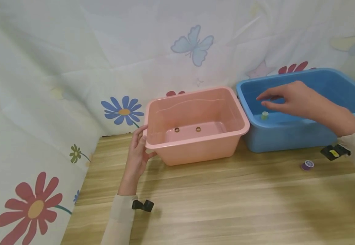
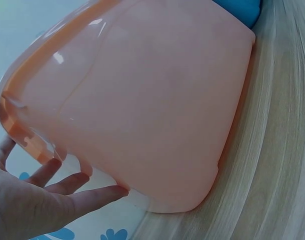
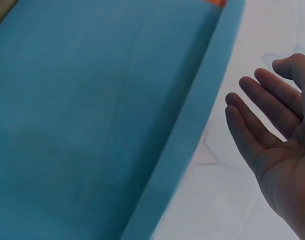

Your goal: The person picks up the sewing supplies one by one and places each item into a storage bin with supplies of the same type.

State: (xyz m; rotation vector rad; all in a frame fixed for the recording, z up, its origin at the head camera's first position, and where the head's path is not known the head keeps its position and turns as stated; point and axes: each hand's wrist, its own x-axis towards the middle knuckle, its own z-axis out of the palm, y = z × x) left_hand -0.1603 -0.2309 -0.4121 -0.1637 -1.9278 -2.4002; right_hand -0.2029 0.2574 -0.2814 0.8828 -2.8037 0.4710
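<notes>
At the left end of a pink plastic tub [image 1: 197,148], my left hand [image 1: 137,154] grips the rim. In the left wrist view its fingertips press the outer wall below the rim, and a bit of skin shows over the rim at the frame's edge. Above a blue tub [image 1: 287,136] my right hand [image 1: 297,98] hovers, its fingers relaxed and apart and nothing between them. Below its fingertips, inside the blue tub, is a small pale green cup-shaped piece [image 1: 264,115]. On the pink tub's floor are two small brass-coloured rings [image 1: 198,129].
A small purple piece [image 1: 307,165] with a pale round top stands on the wooden table [image 1: 214,204], in front of the blue tub. The tubs stand side by side against a white cloth [image 1: 134,51] printed with flowers and a butterfly. Each wrist wears a small black camera.
</notes>
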